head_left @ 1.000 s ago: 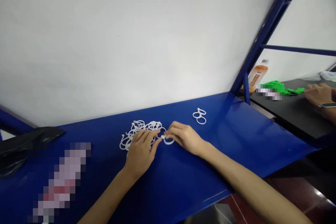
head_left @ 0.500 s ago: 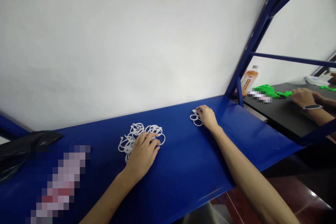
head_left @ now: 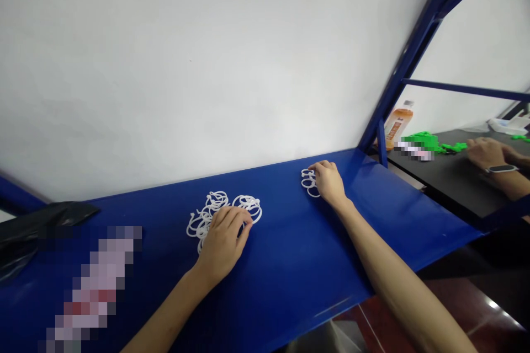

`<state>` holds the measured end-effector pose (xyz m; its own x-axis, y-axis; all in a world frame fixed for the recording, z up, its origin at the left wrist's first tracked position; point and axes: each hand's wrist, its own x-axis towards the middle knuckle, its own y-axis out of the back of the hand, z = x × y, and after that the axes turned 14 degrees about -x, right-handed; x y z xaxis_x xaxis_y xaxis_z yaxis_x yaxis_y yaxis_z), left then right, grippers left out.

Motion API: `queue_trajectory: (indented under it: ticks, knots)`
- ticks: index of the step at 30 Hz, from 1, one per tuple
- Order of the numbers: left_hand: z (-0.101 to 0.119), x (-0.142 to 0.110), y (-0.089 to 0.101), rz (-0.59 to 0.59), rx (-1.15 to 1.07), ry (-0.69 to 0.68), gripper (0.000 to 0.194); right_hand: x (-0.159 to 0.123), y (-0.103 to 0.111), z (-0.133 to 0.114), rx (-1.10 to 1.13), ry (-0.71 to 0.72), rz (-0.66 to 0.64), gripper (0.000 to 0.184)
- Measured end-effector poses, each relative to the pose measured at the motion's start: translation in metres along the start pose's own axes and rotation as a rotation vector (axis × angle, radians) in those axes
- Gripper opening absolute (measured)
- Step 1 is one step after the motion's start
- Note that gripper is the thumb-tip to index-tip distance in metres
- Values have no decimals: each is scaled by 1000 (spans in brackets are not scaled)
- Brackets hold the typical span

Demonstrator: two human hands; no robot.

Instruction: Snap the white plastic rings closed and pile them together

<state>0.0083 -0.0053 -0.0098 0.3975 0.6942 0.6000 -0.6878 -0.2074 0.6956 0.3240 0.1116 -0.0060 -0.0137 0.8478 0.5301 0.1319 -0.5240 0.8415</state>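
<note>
A tangle of white plastic rings (head_left: 215, 210) lies on the blue shelf (head_left: 290, 265). My left hand (head_left: 226, 240) rests palm-down on the near right part of that tangle, fingers curled over a ring. Farther right, a small group of white rings (head_left: 308, 183) sits near the back of the shelf. My right hand (head_left: 329, 182) covers the right side of that group, fingers bent down onto the rings. Whether a ring is pinched in either hand is hidden by the fingers.
A black bag (head_left: 37, 226) lies at the shelf's left end beside a blurred patch. A blue upright post (head_left: 397, 83) stands at the right. Beyond it, a black table (head_left: 451, 176) carries an orange bottle (head_left: 397, 124), green parts (head_left: 426, 140) and another person's hand (head_left: 491, 154).
My right hand left the tangle, crossed to the small group of rings at the right and now rests on it. My left hand stayed on the tangle.
</note>
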Motion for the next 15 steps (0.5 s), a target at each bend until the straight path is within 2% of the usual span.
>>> queue_trajectory:
  ticks: [4,6,8,10,13,15]
  knots:
    - [1,-1,1,55,-43,1,11,-11,17,-34,188,168,94,24]
    - [2,-1,2,69,-51,-20,10,-23,27,-56,372,320,35,26]
    - [4,0,2,74,-49,-52,11,-35,36,-76,543,487,-99,43]
    - [5,1,3,78,-37,-91,12,-46,45,-91,630,586,-197,54]
    - [5,2,3,75,1,-164,13,-56,52,-103,704,634,-258,46]
    - [4,1,3,59,49,-210,15,-57,53,-107,765,596,-278,38]
